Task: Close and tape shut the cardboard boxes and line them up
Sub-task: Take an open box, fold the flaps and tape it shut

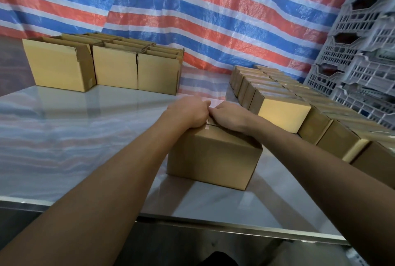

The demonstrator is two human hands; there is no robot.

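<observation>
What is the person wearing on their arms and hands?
Nothing that shows. The arms are bare as far as the picture reaches, with no sleeves. The left hand and right hand have no gloves, and neither wrist has a watch or bracelet.

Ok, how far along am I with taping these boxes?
Done: closed boxes stand lined up on the right. In hand: your left hand and right hand rest on the top seam of the middle box. Left: the open boxes at the back left need closing, taping and lining up.
</observation>
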